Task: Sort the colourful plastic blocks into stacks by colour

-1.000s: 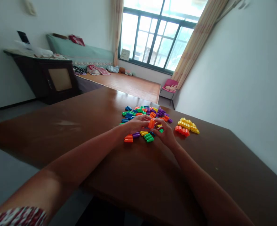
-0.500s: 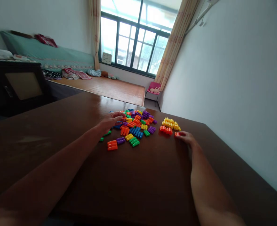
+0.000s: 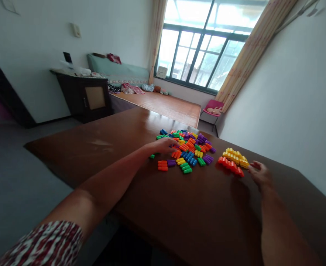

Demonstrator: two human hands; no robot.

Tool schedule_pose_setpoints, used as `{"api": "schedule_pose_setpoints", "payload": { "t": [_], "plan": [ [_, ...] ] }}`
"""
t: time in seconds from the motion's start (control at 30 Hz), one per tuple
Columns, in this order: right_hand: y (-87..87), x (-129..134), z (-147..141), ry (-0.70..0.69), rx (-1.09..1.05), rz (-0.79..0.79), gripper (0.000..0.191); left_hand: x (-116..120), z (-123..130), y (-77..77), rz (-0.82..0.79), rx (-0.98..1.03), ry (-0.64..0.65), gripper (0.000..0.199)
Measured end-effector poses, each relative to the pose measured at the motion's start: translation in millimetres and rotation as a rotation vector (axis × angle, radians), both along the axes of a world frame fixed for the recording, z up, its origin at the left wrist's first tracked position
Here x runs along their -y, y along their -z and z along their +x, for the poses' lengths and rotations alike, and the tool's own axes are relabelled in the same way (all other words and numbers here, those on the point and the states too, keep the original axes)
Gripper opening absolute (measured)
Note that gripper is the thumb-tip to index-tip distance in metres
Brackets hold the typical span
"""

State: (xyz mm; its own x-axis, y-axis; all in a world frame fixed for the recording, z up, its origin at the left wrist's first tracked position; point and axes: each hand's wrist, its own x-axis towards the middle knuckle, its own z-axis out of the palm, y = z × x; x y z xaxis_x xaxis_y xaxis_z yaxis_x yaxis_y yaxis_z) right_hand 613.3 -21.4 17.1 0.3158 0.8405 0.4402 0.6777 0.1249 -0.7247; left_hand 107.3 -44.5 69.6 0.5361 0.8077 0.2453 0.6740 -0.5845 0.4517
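My left hand (image 3: 166, 145) lies at the left side of a mixed pile of plastic blocks (image 3: 189, 144), its fingers stretched over them; no block shows clearly in its grasp. The blocks look like short joined tubes in orange, blue, green, purple and yellow. To the right of the pile, a row of red-orange blocks (image 3: 230, 166) stands in front of rows of yellow blocks (image 3: 236, 156). My right hand (image 3: 260, 173) is at the right end of these rows, fingers apart, with nothing visible in them. Whether its fingertips touch the end blocks is hard to tell.
The blocks are on a dark brown table (image 3: 196, 207). Beyond it are a low bed platform (image 3: 163, 105), a dark cabinet (image 3: 96, 98) and a pink chair (image 3: 213, 108) with a doll. A white wall (image 3: 290, 99) runs along the right.
The view has swung left. The red-orange block in my right hand has joined the red-orange row, which is now longer, and that hand has let go. My left hand reaches farther over the pile.
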Motion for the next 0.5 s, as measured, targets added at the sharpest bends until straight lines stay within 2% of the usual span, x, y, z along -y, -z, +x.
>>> {"api": "schedule_pose_setpoints", "payload": {
  "t": [0.1,0.2,0.27,0.4,0.43,0.5],
  "plan": [
    [-16.8,2.9,-29.5,0.058,0.039,0.021,0.05,10.3,10.0,1.0,0.088,-0.179,0.003,0.034],
    [-39.7,13.9,-71.2,-0.025,0.092,0.058,0.049,15.7,10.6,-5.1,0.098,-0.239,-0.002,0.034],
    [-53.6,22.2,-97.1,-0.063,0.146,0.088,0.048,17.3,4.8,-13.8,0.008,-0.227,0.012,0.029],
    [-69.9,32.0,-132.8,-0.141,0.238,0.118,0.042,18.2,-9.7,-28.9,-0.327,-0.184,0.175,0.023],
    [-71.4,32.9,-138.4,-0.155,0.25,0.119,0.041,17.8,-11.5,-29.8,-0.351,-0.194,0.181,0.022],
    [-72.1,33.7,-147.0,-0.187,0.264,0.12,0.04,16.1,-11.3,-27.3,-0.273,-0.232,0.093,0.02]
  ]
}}
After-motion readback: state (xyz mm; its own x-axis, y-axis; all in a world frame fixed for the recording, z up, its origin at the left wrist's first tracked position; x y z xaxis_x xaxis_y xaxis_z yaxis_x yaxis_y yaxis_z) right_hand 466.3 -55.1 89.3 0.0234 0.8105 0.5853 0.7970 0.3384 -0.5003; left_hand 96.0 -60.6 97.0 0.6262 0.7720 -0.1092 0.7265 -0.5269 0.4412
